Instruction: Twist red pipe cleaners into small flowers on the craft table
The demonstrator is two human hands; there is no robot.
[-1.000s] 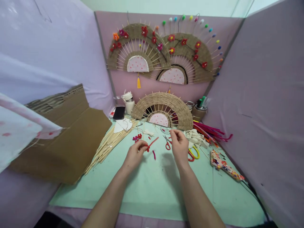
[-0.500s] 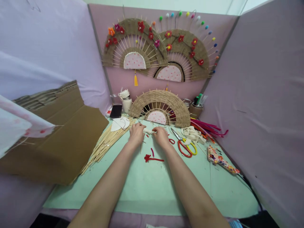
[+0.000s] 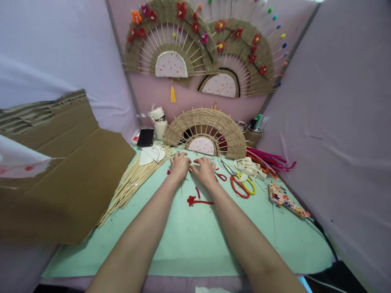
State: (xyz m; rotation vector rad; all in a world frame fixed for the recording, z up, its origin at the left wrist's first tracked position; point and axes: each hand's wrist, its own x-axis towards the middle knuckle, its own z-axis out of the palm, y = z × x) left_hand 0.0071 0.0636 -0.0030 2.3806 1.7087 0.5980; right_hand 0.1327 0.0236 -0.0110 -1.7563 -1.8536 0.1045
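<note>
My left hand (image 3: 179, 166) and my right hand (image 3: 204, 170) are close together over the table, in front of the woven half-round fan (image 3: 203, 118). Pinched between their fingers is a short pale strip (image 3: 192, 164), mostly hidden by the fingertips. Below the hands lies a red flower of fuzzy wire (image 3: 191, 200) with a straight stem, and a small magenta piece (image 3: 197, 192) rests just above it. To the right of my right hand are a loop of red fuzzy wire (image 3: 221, 176) and scissors (image 3: 240, 185) with red and yellow handles.
A bundle of thin sticks (image 3: 131, 189) and a large cardboard sheet (image 3: 76, 175) occupy the left. Cream strips (image 3: 250, 169), fuzzy wires (image 3: 269, 159) and a flowered glue gun (image 3: 285, 201) lie right. A bottle (image 3: 160, 127) and a black phone (image 3: 146, 137) stand at the back left.
My hands have drawn closer together, covering more of the pale strip. The camera view has tilted down slightly, so the wall fans sit higher in the picture.
</note>
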